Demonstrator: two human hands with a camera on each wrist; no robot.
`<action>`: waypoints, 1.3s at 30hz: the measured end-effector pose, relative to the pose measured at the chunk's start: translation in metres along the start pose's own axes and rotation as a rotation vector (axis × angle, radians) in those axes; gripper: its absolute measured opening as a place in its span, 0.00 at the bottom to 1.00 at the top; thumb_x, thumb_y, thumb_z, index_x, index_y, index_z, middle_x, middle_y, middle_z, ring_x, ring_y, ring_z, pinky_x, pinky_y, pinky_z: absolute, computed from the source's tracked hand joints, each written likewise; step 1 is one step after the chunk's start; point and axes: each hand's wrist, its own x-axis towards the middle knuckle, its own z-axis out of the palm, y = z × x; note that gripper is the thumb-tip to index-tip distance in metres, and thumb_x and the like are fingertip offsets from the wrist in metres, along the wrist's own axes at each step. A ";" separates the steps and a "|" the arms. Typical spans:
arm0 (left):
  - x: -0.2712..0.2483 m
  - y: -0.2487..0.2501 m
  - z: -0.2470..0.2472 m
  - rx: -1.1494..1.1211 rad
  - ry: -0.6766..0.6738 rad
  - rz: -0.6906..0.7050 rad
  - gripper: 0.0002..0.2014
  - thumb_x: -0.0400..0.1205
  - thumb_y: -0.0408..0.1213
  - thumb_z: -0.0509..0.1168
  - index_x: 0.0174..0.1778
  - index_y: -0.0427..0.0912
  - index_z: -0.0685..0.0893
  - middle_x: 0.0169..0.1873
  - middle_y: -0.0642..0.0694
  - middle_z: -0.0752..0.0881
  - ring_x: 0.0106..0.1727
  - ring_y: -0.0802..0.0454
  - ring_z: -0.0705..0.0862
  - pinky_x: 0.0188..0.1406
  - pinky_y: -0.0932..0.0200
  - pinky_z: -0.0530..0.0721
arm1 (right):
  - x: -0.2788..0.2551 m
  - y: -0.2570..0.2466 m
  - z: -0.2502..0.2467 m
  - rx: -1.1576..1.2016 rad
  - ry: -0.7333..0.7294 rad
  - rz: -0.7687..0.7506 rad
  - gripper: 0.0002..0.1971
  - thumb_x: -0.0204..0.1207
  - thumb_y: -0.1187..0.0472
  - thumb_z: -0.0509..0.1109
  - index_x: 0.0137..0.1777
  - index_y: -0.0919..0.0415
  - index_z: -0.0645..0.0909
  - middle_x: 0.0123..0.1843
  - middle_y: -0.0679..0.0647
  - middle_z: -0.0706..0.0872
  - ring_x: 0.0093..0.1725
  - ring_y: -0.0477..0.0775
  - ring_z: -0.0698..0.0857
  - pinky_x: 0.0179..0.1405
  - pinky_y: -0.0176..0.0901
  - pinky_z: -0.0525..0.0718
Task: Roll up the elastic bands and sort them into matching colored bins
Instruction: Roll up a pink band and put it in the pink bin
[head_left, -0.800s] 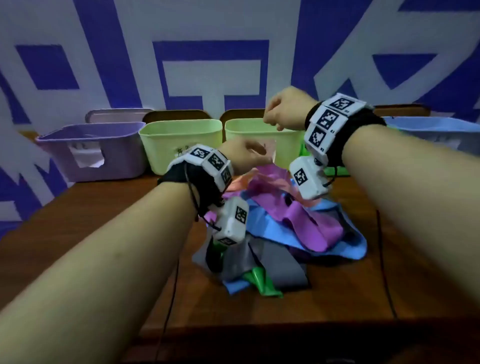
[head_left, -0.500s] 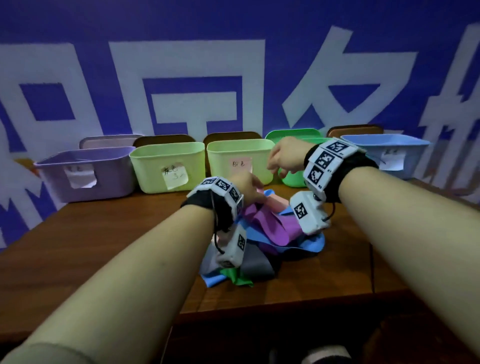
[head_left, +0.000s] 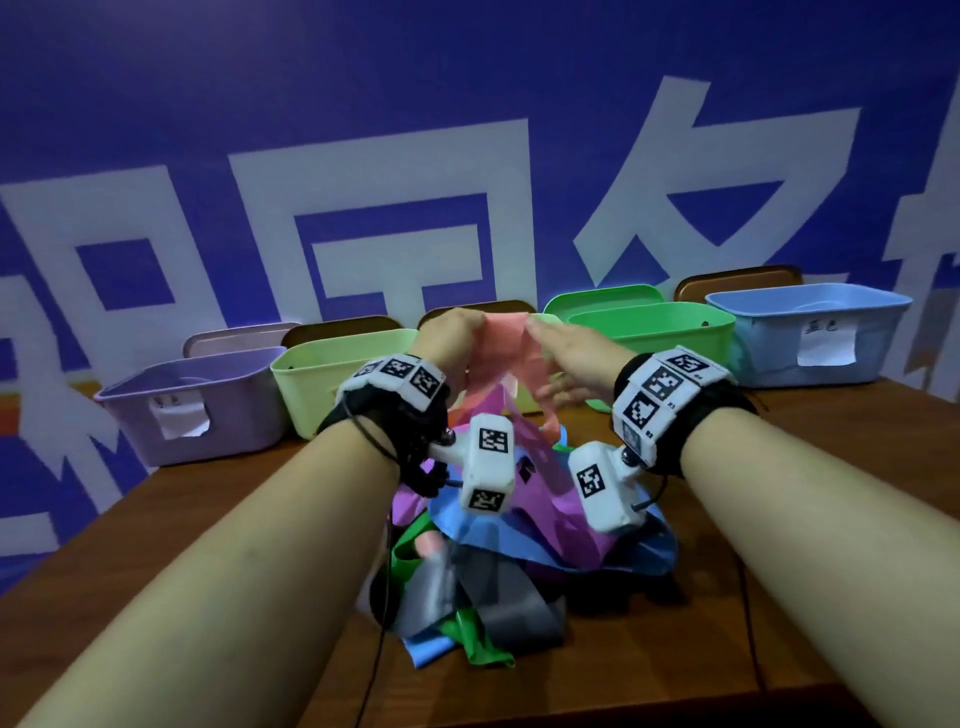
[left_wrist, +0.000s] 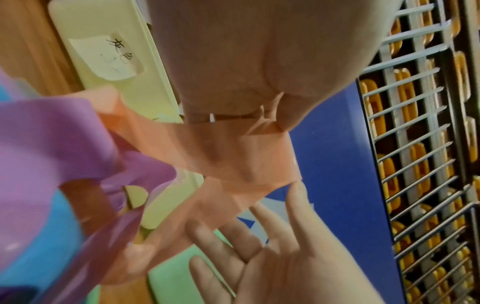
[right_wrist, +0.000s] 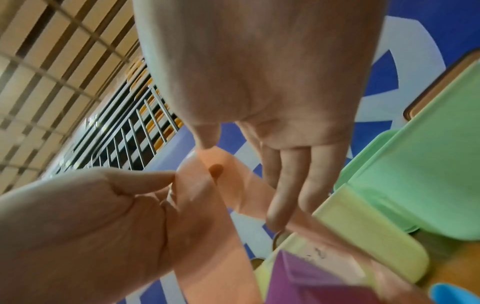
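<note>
A salmon-pink elastic band (head_left: 506, 343) hangs between my two raised hands above the pile of bands (head_left: 545, 540), its lower end trailing into the pile. My left hand (head_left: 451, 332) pinches one top corner of the band (left_wrist: 262, 156) between thumb and fingers (right_wrist: 155, 176). My right hand (head_left: 563, 351) takes the other corner with thumb (right_wrist: 206, 142) and forefinger, its other fingers (left_wrist: 233, 236) held straight. The pile holds purple, blue, grey and green bands.
A row of bins stands at the back of the wooden table (head_left: 218, 525): purple (head_left: 192, 410), pale yellow-green (head_left: 322, 384), green (head_left: 670, 325) and blue (head_left: 810, 332), some with paper labels. Another pale bin is mostly hidden behind my hands. A blue and white wall rises behind.
Both hands have risen from the pile and drawn the salmon band up between them. The right hand has come in towards the left.
</note>
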 end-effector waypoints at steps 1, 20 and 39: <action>0.000 0.006 -0.004 -0.093 0.015 -0.024 0.06 0.82 0.33 0.61 0.40 0.40 0.80 0.30 0.44 0.82 0.35 0.44 0.82 0.46 0.47 0.83 | 0.001 -0.005 0.001 0.072 0.022 -0.032 0.22 0.85 0.41 0.53 0.65 0.57 0.75 0.49 0.57 0.83 0.38 0.55 0.84 0.43 0.45 0.81; -0.052 0.048 -0.071 -0.057 0.022 0.000 0.06 0.81 0.31 0.60 0.44 0.38 0.82 0.39 0.41 0.84 0.40 0.45 0.81 0.46 0.53 0.78 | -0.024 -0.120 0.033 0.447 0.272 -0.415 0.15 0.56 0.60 0.73 0.45 0.55 0.84 0.53 0.55 0.88 0.59 0.55 0.85 0.65 0.46 0.81; -0.052 0.087 -0.071 -0.353 -0.032 0.154 0.16 0.84 0.51 0.63 0.55 0.41 0.83 0.36 0.49 0.86 0.33 0.56 0.82 0.42 0.60 0.84 | -0.034 -0.131 0.026 0.448 0.191 -0.459 0.12 0.74 0.77 0.65 0.42 0.59 0.82 0.36 0.54 0.81 0.30 0.48 0.79 0.27 0.36 0.77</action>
